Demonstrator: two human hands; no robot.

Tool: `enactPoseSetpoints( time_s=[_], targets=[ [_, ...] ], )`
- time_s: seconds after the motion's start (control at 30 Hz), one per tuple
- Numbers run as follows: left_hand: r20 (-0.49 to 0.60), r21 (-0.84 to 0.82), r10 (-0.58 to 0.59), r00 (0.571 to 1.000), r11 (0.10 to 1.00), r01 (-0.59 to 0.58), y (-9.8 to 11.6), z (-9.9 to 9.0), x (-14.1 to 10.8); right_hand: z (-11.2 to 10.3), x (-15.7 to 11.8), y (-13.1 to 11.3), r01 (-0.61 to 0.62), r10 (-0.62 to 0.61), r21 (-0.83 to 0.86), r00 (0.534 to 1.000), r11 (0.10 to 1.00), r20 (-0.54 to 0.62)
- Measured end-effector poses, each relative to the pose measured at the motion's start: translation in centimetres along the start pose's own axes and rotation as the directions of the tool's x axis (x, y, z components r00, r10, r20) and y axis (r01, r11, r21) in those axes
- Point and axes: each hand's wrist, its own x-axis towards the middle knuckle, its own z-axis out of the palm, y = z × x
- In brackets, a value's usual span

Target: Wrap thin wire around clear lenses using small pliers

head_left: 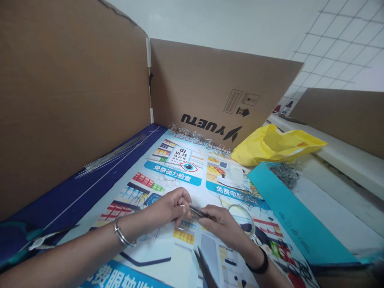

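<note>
Two bare hands meet over a printed poster (168, 256) spread on a work surface walled in by brown cardboard panels (216, 88). The left hand (169, 208), a silver bangle (122, 236) on its wrist, pinches one end of a thin metal wire piece (201, 214) between thumb and fingertips; the right hand (223, 226), wearing a dark wristband (260, 267), grips the other end, so both hands are closed on the same piece, held just above the poster's centre. A clear round lens-like ring (244, 220) sits just beside the right hand (whether the hand touches it cannot be told). Dark scissor blades (205, 268) lie on the poster near the right forearm. A teal paper strip (291, 224) runs along the poster's right side, with a tangle of grey wire (286, 174) at its far end. A yellow plastic bag (270, 146) rests against the cardboard behind. More small wire pieces (195, 136) line the poster's far edge. Pliers (45, 240) lie at the left, near the left forearm.
</note>
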Motion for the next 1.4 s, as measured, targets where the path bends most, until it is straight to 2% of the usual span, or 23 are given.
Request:
enactPoseSetpoints(
  time_s=[0.1,0.2,0.47,0.57,0.7,1.13,1.4],
  targets=[
    [0.065,-0.037,0.016,0.998,0.999,-0.014,0.0,-0.3,-0.1,-0.4,-0.1,-0.1,-0.018,0.018,0.064,1.0,0.998,0.002],
    [0.113,-0.058,0.026,0.993,0.998,-0.02,-0.1,-0.8,-0.1,-0.6,-0.1,0.0,-0.005,0.004,0.059,1.0,0.998,0.009],
    [0.169,-0.101,-0.002,0.986,0.995,0.019,-0.3,-1.5,0.0,0.0,-0.2,-0.6,0.069,-0.07,-0.083,0.997,0.994,-0.013],
    [0.167,-0.11,-0.013,0.986,0.993,0.032,-0.3,-1.4,0.0,0.1,-0.2,-0.8,0.078,-0.084,-0.176,0.996,0.981,-0.025],
    [0.167,-0.133,-0.013,0.986,0.99,0.036,-0.5,-1.4,0.0,0.0,-0.2,-0.6,0.106,-0.109,-0.218,0.994,0.97,-0.004],
    [0.156,-0.161,-0.028,0.987,0.986,0.053,-0.5,-1.3,0.1,-0.1,-0.3,-0.7,0.109,-0.107,-0.216,0.994,0.97,0.02],
    [0.146,-0.135,-0.004,0.989,0.991,0.024,-1.0,-1.4,0.2,0.0,-0.1,-0.4,0.098,-0.097,-0.203,0.995,0.974,0.013]
  ],
)
